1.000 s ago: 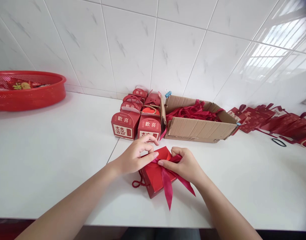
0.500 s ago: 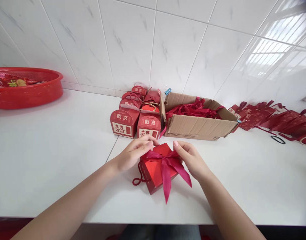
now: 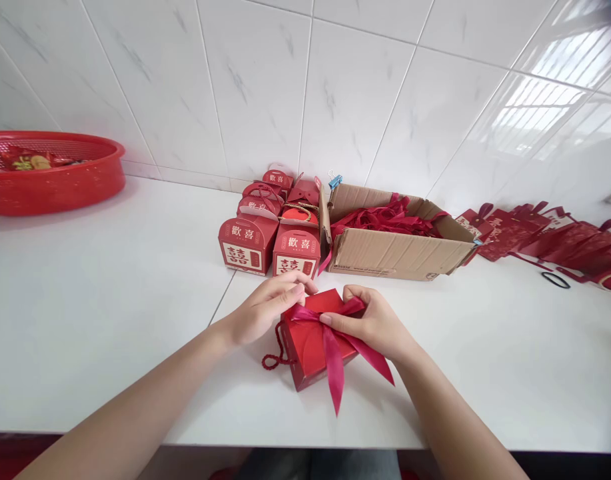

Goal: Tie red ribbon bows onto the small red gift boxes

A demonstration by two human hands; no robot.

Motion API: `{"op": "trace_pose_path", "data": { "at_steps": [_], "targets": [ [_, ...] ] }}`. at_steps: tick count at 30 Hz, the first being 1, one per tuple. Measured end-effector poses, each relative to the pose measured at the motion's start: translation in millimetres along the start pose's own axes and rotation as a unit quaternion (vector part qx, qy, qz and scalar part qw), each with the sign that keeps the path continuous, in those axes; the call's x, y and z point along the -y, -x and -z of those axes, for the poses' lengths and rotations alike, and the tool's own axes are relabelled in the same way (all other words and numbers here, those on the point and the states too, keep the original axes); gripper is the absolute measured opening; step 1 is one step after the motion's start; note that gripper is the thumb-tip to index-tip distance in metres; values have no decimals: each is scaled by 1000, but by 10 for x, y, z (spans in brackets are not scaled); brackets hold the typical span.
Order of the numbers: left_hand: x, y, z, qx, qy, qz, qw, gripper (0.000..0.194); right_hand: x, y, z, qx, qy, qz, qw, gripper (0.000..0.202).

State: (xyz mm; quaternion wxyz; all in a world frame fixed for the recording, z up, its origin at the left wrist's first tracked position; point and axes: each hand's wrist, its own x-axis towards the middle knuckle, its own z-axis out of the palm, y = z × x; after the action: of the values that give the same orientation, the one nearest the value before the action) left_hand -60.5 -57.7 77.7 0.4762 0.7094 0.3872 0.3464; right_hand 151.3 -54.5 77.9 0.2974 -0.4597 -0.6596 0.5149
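Observation:
A red gift box lies on the white table in front of me, with a dark red cord loop at its left side. Across its top runs a crimson ribbon tied in a bow, both tails hanging toward the near side. My left hand is closed on the left loop of the bow, at the box's upper left. With thumb and bent fingers, my right hand grips the right loop, its thumb lying by the knot.
Several red printed boxes stand behind the hands. Beside them is a cardboard box of crimson ribbons. A red basket sits far left; red bags and a black ring lie right.
My right hand has moved left over the box and closed on the bow's right loop, its thumb now near the knot. The ribbon tails have shifted slightly right. My left hand has barely moved.

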Motion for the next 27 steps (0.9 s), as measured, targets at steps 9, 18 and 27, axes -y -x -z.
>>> {"op": "trace_pose_path", "data": {
  "at_steps": [9, 18, 27],
  "targets": [
    [28, 0, -23, -31, -52, -23, 998, 53, -13, 16, -14, 11, 5, -11, 1000, 34],
    [23, 4, -22, -56, -50, -17, 997, 50, 17, 17, -33, 3, 15, -9, 1000, 33],
    [13, 29, 22, -28, -70, -45, 996, 43, -7, 22, -17, -18, 39, 3, 999, 41]
  ]
}}
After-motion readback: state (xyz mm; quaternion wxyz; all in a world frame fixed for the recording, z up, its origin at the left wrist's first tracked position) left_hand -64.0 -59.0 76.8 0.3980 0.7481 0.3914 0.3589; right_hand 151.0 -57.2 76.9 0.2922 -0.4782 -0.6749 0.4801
